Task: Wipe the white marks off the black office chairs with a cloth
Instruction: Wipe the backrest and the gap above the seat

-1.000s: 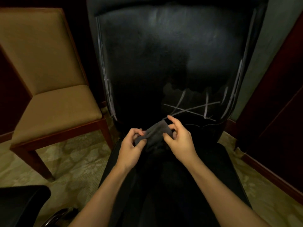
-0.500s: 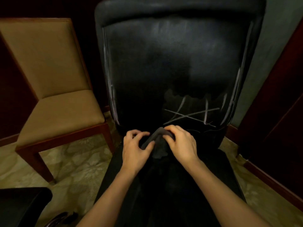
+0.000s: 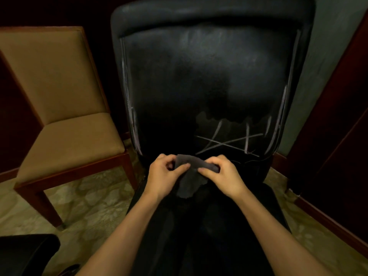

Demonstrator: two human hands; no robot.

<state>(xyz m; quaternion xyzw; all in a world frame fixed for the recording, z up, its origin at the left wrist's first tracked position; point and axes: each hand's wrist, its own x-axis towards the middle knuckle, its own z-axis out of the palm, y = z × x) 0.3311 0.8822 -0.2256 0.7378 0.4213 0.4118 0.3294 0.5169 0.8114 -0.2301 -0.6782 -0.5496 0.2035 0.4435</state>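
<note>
Both hands hold the dark cloth (image 3: pixel 189 172) between them, just above the seat of the black office chair (image 3: pixel 199 86). The left hand (image 3: pixel 163 176) has its fingers (image 3: pixel 165 159) curled round the left edge of the cloth, with the thumb pressing on top. The right hand (image 3: pixel 225 176) pinches the right edge in the same way, its fingers bent over the fabric. The rest of the cloth hangs down below the thumbs in a loose fold.

The white marks (image 3: pixel 231 140) are crossed lines on the lower backrest, just above and a little to the right of the right hand's fingers. More pale streaks run along both side seams of the backrest.

The step in hand seems to be arranging the cloth before wiping. To do it well, I would fold it into a flat pad with a clean face outward, so that the fingers can press evenly. Then one hand should take the pad and rub along each line with firm strokes, because a loose bunch may only smear the marks. A tan chair (image 3: pixel 59 96) stands to the left of the left hand.
</note>
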